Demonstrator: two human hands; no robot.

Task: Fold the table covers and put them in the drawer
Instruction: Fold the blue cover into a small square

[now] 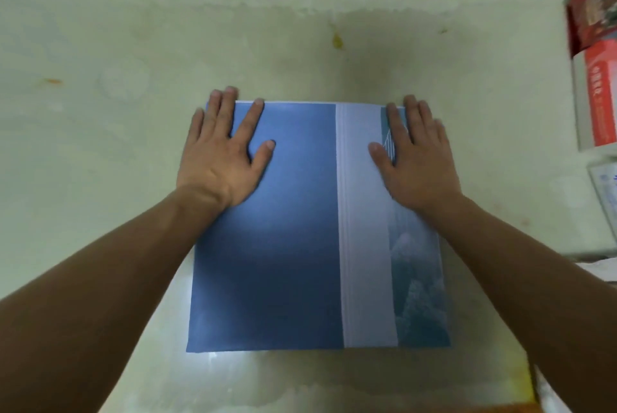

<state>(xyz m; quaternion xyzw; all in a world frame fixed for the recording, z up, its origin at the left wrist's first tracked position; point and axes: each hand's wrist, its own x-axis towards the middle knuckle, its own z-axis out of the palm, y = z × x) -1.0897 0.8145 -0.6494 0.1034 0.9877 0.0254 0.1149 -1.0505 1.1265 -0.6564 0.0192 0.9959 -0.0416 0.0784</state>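
The blue table cover (pixel 267 245) is lying folded into a flat rectangle on the pale green table (pixel 100 45), the left hand (pixel 223 155) and right hand (pixel 414 158) pressing its far corners with straight, spread fingers, gripping nothing, and stowing it in the drawer, which is not showing, is seemingly remaining.

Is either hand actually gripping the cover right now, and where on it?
Neither grips it. The left hand and right hand lie flat, fingers straight, pressing the folded blue cover onto the table at its far left and far right corners.
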